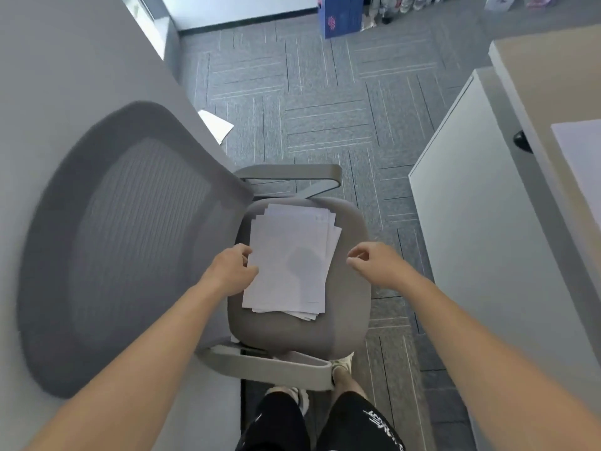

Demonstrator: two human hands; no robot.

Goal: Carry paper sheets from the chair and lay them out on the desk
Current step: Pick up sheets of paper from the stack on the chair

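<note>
The paper sheets (289, 258) lie stacked on the chair (299, 327) seat, long axis pointing away from the person; left grip (232, 271) pinches their left edge, right grip (370, 260) hangs loosely curled, empty, just right of them, toward the bench (536, 92)

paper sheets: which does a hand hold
The white paper stack on the grey chair seat, gripped by the left hand; floor sheet and desk sheet lie alone.

both bare forearms reach forward and down, side by side. the left hand (232, 270) pinches the left edge of the paper sheets (292, 255), thumb on top, fingers curled. the right hand (374, 263) hovers apart from them, fingers loosely curled, holding nothing.
</note>
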